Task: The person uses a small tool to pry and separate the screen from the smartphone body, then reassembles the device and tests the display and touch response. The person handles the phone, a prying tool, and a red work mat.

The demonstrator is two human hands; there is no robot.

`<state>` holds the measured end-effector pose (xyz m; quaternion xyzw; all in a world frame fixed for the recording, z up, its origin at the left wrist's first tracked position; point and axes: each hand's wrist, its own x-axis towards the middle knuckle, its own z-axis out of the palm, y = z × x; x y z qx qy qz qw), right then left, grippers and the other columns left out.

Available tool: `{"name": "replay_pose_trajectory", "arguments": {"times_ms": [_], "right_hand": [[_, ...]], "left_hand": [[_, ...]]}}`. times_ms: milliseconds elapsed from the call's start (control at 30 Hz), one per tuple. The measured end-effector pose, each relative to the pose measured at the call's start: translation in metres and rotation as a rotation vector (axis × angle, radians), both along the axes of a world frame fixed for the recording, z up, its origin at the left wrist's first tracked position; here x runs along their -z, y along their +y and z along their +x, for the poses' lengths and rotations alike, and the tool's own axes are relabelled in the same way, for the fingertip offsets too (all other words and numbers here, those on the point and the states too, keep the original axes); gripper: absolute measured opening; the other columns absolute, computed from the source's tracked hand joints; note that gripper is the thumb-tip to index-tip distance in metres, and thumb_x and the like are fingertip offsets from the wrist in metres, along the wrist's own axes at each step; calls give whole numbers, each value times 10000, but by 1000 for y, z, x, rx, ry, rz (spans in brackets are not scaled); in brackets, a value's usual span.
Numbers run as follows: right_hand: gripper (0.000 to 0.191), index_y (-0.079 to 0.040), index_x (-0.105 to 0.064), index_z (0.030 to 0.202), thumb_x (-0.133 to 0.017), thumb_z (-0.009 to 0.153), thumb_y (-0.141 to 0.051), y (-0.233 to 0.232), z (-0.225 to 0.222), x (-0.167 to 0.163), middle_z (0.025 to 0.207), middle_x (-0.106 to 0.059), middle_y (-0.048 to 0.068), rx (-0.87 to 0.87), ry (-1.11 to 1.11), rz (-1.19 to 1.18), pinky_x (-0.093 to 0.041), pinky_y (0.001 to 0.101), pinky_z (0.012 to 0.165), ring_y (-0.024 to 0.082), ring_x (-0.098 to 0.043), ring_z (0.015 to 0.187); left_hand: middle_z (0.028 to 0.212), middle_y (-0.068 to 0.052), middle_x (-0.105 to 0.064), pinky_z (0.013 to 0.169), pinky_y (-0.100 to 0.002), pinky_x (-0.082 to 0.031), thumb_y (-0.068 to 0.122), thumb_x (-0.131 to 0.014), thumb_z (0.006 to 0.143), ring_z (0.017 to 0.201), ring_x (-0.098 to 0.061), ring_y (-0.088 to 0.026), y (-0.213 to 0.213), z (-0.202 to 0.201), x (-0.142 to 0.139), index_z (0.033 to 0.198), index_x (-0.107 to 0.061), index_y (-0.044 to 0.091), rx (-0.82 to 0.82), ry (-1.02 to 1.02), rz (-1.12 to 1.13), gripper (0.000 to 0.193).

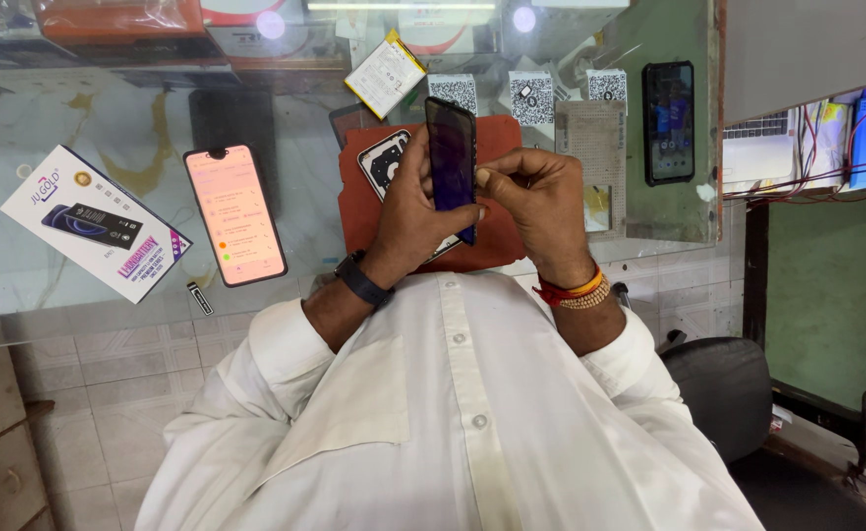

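Note:
My left hand (408, 211) grips a dark smartphone (451, 157), held on edge above a red work mat (500, 236) on the glass counter. My right hand (536, 197) is pinched against the phone's right side edge, fingertips closed on it. A phone back cover with a camera cutout (384, 160) lies on the mat under my left hand. I wear a dark watch on the left wrist and red and orange bands on the right.
On the glass counter (79, 128) lie a lit phone with a pink screen (234, 214), a white accessory box (94, 222), a phone battery (385, 75), a dark phone (669, 122) and a metal mesh plate (591, 147). A black chair (723, 388) stands at my right.

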<state>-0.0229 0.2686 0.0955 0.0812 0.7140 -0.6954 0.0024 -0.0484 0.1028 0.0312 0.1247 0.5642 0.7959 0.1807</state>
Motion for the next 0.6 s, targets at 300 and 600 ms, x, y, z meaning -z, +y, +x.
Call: {"name": "replay_pose_trajectory", "arguments": {"times_ms": [300,600], "right_hand": [[41,43,-748,952,-715,930,53,2,1,6,866,-763,111,8,-3,-13,-643,261,720,122,-740,763],[39,42,-747,959,-717,935,45,3,0,6,862,-764,117,4,-6,1,-639,260,705,124,-740,752]], "left_hand": [[1325,-115,-616,1034,-343,-610,-52,-871,771,1199,-682,-189,4,2,7,1591,-221,71,-30,9,-10,1054],[1339,-117,-613,1035,-342,-611,-50,-869,777,1205,-684,-192,3,1,4,1593,-219,69,-19,17,-22,1050]]}}
